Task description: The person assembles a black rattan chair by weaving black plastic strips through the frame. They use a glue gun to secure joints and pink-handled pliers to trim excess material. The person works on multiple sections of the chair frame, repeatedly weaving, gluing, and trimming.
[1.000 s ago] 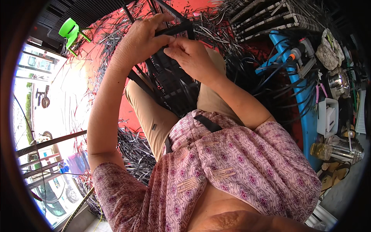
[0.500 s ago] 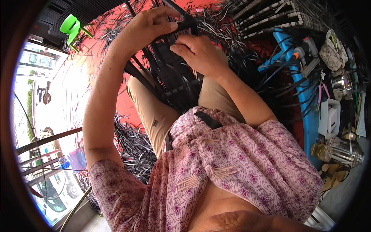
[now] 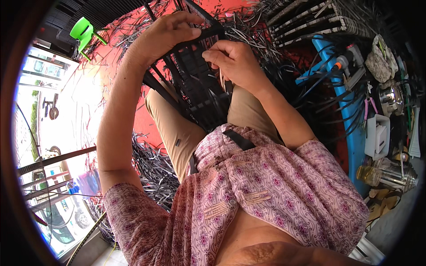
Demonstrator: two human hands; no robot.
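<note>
Between my knees stands a black woven frame [image 3: 202, 104], its straps crossing in a tight weave along the lower part. My left hand [image 3: 166, 35] is closed over the frame's upper bar, its thumb lying along the near side. Just right of it, my right hand [image 3: 235, 64] is closed in a pinch beside the bar. A thin strip [image 3: 222, 79], pale where it catches light, hangs below those fingers; what lies between the fingertips is mostly hidden.
Loose black strips [image 3: 155, 166] litter the red floor [image 3: 113, 62]. Right, a blue plastic piece [image 3: 350, 111] borders tools, a white container [image 3: 378, 137] and a glass jar [image 3: 368, 175]. A striped woven piece [image 3: 310, 22] lies far right, a green chair [image 3: 84, 33] far left.
My right hand has shifted slightly right and down, away from my left hand, and a thin strip now shows beneath it. My left hand stays on the bar, moving only slightly.
</note>
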